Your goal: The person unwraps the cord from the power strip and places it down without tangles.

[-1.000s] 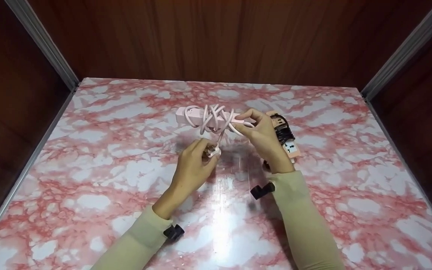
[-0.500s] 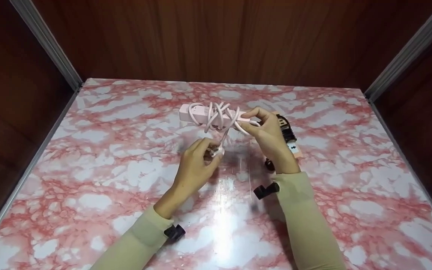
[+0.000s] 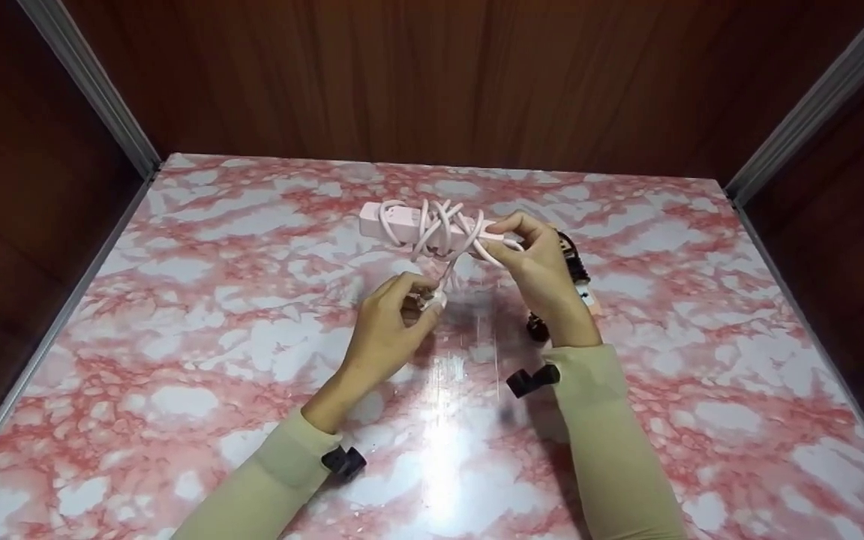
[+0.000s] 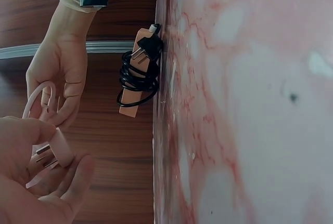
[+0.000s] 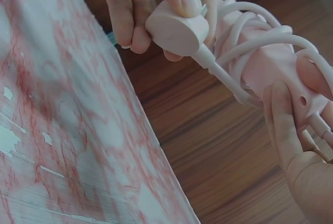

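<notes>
A pale pink power strip (image 3: 372,222) is held up above the tabletop, its pink cord (image 3: 443,221) wound around it in several crossing loops. My right hand (image 3: 543,271) grips the strip's right end between thumb and fingers. In front of the strip, my left hand (image 3: 385,326) pinches the plug (image 5: 176,33) at the cord's end. Metal prongs (image 4: 44,154) stick out of the plug toward the left palm in the left wrist view. A short length of cord runs from the plug to the loops. The strip's underside is hidden in the head view.
Behind my right hand, a second power strip (image 4: 130,96), orange with a black cord (image 4: 138,78) wound on it, lies on the red-and-white marbled table (image 3: 214,337). Dark wood panels (image 3: 432,82) enclose the back and sides.
The pink strip and my right hand have shifted slightly up and to the right, covering more of the orange strip. My left hand keeps its pinch on the plug and has barely moved.
</notes>
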The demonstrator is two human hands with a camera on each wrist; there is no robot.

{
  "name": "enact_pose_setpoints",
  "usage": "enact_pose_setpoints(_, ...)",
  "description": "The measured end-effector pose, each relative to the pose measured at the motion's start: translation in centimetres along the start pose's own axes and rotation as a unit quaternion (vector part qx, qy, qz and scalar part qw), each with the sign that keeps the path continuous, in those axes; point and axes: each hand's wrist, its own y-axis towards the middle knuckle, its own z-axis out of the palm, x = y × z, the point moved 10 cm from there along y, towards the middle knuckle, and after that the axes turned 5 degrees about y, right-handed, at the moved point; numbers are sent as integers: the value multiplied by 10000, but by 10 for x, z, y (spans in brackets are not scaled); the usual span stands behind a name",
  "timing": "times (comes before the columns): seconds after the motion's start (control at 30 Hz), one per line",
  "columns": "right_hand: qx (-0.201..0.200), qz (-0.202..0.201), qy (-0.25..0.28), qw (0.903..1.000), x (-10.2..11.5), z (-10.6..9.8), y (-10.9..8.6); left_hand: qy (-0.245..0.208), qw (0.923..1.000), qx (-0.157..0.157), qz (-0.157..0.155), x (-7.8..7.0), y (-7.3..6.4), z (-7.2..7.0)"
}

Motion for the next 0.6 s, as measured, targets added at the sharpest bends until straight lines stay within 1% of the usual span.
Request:
enact_pose_setpoints(0.17, 168, 54, 441, 9989, 4, 1, 0, -388, 9985, 196, -332, 11, 1, 5)
enact_pose_setpoints(0.27, 266, 89, 716, 9970, 6, -1, 0, -662, 9960, 325, -499, 18, 2, 7)
enact_pose_setpoints(0.37, 367, 112, 828, 9958, 8, -3, 0, -971, 9922, 441, -652, 27, 3, 10)
enact_pose_setpoints(0.47, 501, 147, 953, 9941, 9, -5, -1, -1106, 9900, 510, -716, 34, 5, 9)
enact_pose_setpoints(0.6, 692, 185, 933, 9931, 10, -7, -3, -1065, 9907, 552, -641, 41, 11, 0)
